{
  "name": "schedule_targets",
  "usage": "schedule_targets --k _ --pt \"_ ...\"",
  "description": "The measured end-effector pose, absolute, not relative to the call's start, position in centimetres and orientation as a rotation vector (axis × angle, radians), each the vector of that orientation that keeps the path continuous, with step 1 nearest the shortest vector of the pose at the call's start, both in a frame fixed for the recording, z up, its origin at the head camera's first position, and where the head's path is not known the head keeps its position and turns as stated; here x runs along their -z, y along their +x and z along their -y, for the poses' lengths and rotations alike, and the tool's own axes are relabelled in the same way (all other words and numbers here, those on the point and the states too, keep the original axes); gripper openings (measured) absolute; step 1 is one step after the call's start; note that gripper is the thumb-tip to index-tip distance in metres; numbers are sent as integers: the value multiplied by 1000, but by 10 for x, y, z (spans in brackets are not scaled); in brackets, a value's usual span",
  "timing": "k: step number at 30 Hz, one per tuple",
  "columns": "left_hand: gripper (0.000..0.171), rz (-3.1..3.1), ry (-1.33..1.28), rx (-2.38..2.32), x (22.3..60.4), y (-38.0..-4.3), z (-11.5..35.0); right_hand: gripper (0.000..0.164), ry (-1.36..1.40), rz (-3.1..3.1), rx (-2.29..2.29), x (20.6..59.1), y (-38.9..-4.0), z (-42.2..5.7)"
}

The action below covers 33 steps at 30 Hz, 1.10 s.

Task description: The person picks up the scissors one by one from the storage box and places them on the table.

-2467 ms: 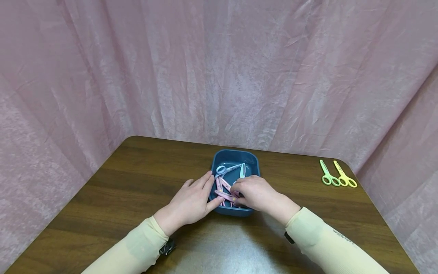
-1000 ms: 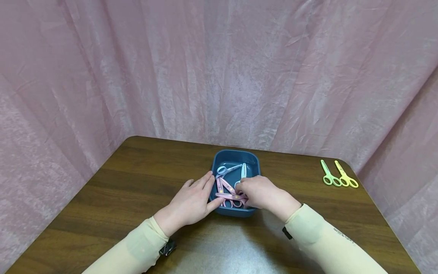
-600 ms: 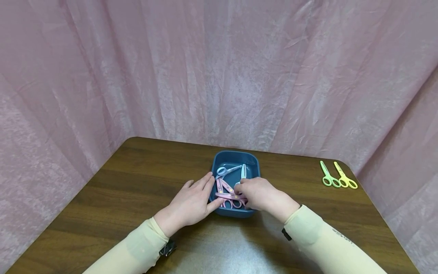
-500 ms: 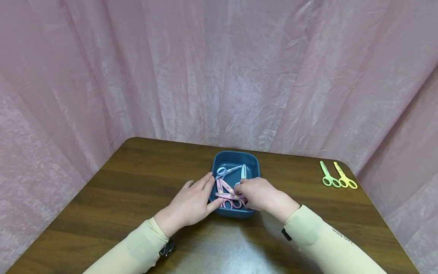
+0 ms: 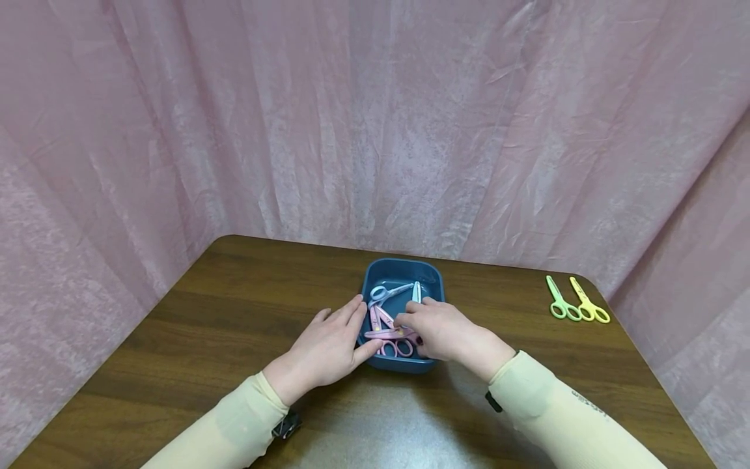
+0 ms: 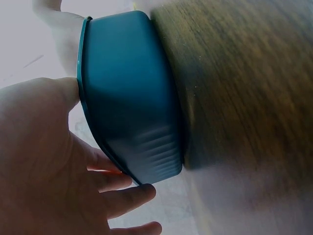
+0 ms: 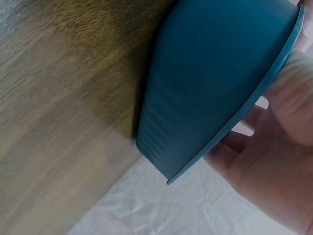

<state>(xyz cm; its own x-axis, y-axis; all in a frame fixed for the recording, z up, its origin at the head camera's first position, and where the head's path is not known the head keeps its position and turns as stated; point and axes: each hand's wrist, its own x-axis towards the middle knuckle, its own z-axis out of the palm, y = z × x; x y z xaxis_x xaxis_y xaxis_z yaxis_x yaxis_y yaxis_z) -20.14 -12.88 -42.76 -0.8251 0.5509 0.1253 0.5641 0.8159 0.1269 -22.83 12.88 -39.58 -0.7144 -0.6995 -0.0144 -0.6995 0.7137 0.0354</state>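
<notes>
A dark blue plastic box (image 5: 401,366) holding several pairs of scissors stands on the table. My left hand (image 5: 328,344) lies along its left rim with fingers extended; the left wrist view shows the thumb and fingers at the edge of the box (image 6: 129,83). My right hand (image 5: 444,331) reaches over the right side, fingers curled down onto pink scissors (image 5: 383,334) lying crosswise near the front; its fingertips are partly hidden. Beneath are more pink scissors (image 5: 375,319). Blue scissors (image 5: 379,294) lie at the left, and pale aqua scissors (image 5: 416,291) are partly covered by the right hand.
Green scissors (image 5: 560,303) and yellow scissors (image 5: 588,305) lie side by side at the table's back right corner. A pink curtain (image 5: 375,130) hangs behind the brown wooden table (image 5: 234,286).
The right hand has shifted the crosswise pink scissors inside the box, first rightward, then slightly back left. Its fingers now reach farther over them. The left hand has stayed at the rim.
</notes>
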Motion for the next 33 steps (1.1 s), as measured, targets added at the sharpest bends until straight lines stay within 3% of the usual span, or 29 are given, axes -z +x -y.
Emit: schedule_targets --k 33 --pt "90 2938 -881 281 429 -203 129 38 1256 2698 60 386 -224 -142"
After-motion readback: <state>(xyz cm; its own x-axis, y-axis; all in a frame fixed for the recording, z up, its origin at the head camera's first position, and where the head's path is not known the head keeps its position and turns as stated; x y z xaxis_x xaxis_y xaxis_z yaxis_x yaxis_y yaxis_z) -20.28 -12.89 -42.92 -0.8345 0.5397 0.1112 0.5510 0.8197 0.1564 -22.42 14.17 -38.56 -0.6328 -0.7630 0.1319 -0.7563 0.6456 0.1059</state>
